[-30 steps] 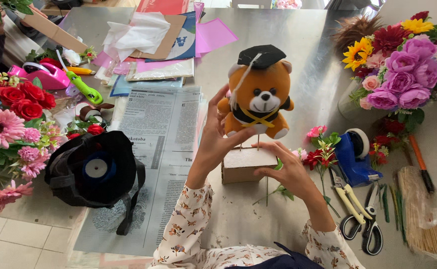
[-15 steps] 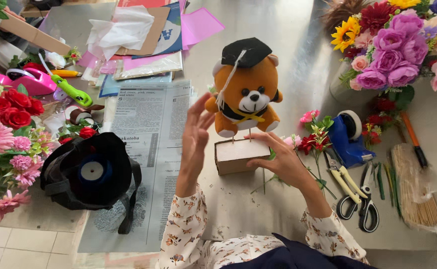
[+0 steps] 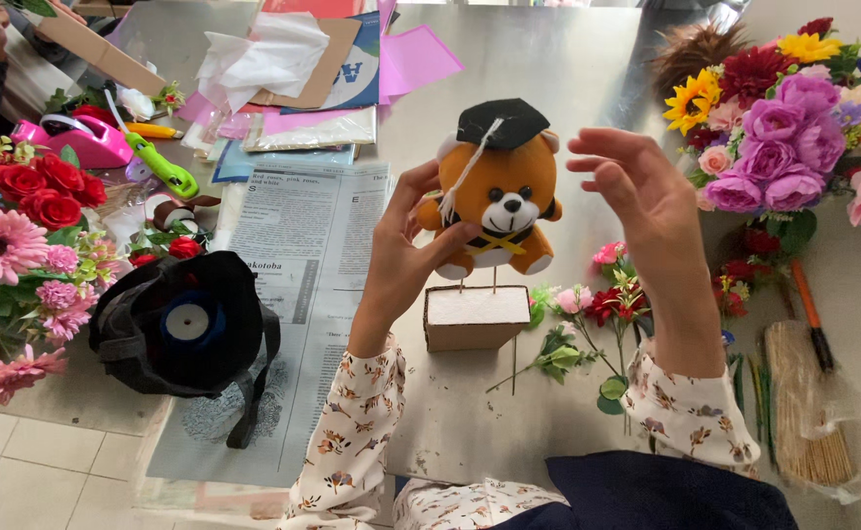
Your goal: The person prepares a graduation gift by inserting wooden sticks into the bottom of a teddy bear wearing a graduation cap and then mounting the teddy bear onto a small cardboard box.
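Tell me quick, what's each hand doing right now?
Left hand: closed on the teddy bear, which stands on thin sticks above the foam block.
Right hand: open, fingers spread, holding nothing, raised beside the bear.

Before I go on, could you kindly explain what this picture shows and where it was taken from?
The picture comes from a camera worn on a person's head, looking down at their own bare hands over a grey table. The left hand has its grip on a small orange teddy bear in a black graduation cap, which stands on thin sticks pushed into a white foam block. The right hand hovers open beside the bear, holding nothing. Around them lie newspaper, loose flower stems, a purple bouquet and red and pink flowers.
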